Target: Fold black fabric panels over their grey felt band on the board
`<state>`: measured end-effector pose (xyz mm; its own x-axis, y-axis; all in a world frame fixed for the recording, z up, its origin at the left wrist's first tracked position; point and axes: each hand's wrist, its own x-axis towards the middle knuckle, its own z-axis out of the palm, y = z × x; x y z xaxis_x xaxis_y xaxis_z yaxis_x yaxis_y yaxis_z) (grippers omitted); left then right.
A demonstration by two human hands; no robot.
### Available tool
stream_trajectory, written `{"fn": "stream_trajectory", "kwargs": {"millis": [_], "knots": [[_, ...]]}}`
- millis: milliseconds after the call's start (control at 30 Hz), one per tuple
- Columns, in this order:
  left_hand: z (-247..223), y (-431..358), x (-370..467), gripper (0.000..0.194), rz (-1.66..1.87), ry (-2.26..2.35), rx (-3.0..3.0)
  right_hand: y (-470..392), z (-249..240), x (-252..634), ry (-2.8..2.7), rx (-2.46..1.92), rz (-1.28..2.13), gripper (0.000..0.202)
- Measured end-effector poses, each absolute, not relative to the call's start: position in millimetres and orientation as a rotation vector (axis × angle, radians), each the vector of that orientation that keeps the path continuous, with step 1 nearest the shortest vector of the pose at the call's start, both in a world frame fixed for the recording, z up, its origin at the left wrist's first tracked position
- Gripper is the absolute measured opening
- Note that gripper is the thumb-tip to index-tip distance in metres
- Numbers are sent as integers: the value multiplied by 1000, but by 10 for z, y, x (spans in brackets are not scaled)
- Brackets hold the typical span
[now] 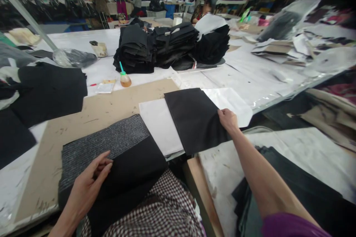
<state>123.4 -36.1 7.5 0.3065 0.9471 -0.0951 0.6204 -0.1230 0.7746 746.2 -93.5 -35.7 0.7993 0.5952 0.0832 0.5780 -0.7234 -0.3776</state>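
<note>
My right hand (228,120) pinches the right edge of a black fabric panel (196,122), which lies flat over white sheets. Its thumb and fingers close on that edge. Over at the lower left, my left hand (93,179) hovers over or rests lightly on a folded black cloth (133,170), fingers loosely bent and the thumb apart, nothing held. A grey ribbed knit piece (105,137) lies along the far part of that cloth. Between the two dark pieces a white sheet (160,126) shows.
Brown cardboard (119,100) covers the near tabletop. Behind it stand a small oil bottle (125,79) and stacked black fabric bundles (169,44). More black cloth (52,89) lies left; dark green pieces (278,185) lie on the right-hand surface. Other people work farther back.
</note>
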Motion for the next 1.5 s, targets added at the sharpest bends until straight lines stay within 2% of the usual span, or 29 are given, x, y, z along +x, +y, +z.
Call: {"fn": "stream_trajectory", "kwargs": {"millis": [133, 300, 333, 533, 600, 700, 900, 1033, 1067, 1167, 1233, 1367, 1500], "knots": [[176, -351, 1369, 39, 557, 1355, 2092, -962, -300, 7378, -966, -2616, 117, 35], [172, -292, 1540, 28, 637, 1292, 2457, -889, -115, 6916, -1300, -2267, -389, 38], [152, -285, 1572, 26, 644, 1292, 2491, -853, -46, 6725, -1370, -2164, -406, 38], [19, -256, 1677, 15, 685, 1319, 2520, -628, 236, 5097, -1942, -1518, 354, 29], [8, -257, 1669, 12, 690, 1315, 2511, -587, 203, 4620, -2107, -1324, 425, 29], [35, -286, 1642, 8, 689, 1285, 2512, -530, 115, 4199, -2270, -1212, 344, 30], [111, -357, 1606, 8, 628, 1073, 2639, -404, 167, 4130, -2411, -1235, 226, 27], [106, -328, 1599, 7, 505, 1079, 2668, -321, 243, 4160, -2473, -1152, 451, 18], [104, -317, 1594, 11, 508, 1131, 2639, -294, 250, 4169, -2461, -1174, 513, 21], [110, -284, 1579, 49, 520, 1299, 2494, -195, 257, 4242, -2426, -1248, 575, 33], [125, -262, 1592, 58, 485, 1323, 2441, -129, 253, 4334, -2437, -1233, 561, 31], [126, -202, 1725, 36, 474, 1271, 2481, -48, 190, 4534, -2358, -1179, 639, 25], [39, -134, 1903, 23, 565, 1253, 2554, -44, 32, 4639, -2258, -1123, 656, 21]]}}
